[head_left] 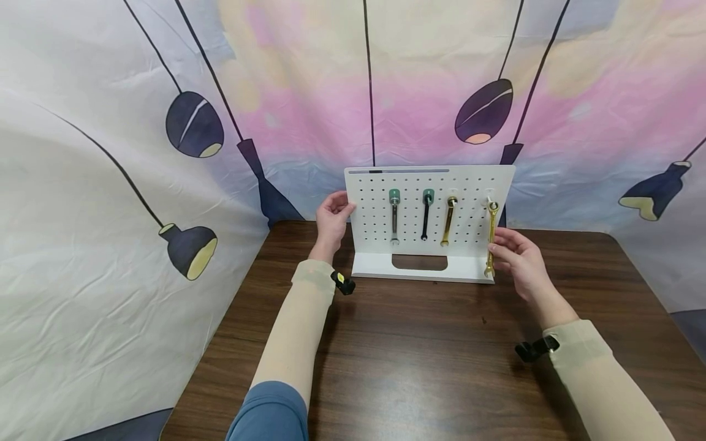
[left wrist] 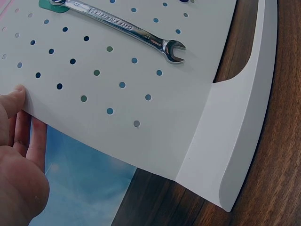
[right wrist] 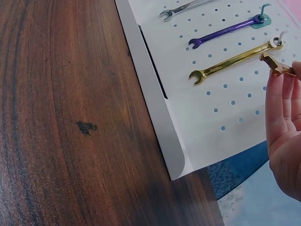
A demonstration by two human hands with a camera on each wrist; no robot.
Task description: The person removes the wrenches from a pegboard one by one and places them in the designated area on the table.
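Observation:
A white pegboard (head_left: pixel 366 236) stands upright on its flat foot. My left hand (head_left: pixel 333 222) pinches its left edge, thumb on the front face and the other fingers behind. In my right hand (head_left: pixel 521 257), a gold combination wrench (head_left: pixel 491 239) is held between thumb and fingers in front of the board's right side. Its ring end overlaps a hook at the upper right in the head view. Three wrenches hang by their ring ends: a silver one (left wrist: pixel 113 21), a dark purple one (right wrist: pixel 225 31) and another gold one (right wrist: pixel 235 60).
The board stands on a dark brown wooden table (head_left: pixel 419 355), near its back edge. Close behind hangs a cloth backdrop (head_left: pixel 309 73) printed with lamps. A cut-out opening (head_left: pixel 419 262) runs through the board's foot. Each wrist wears a small black camera (head_left: pixel 343 283).

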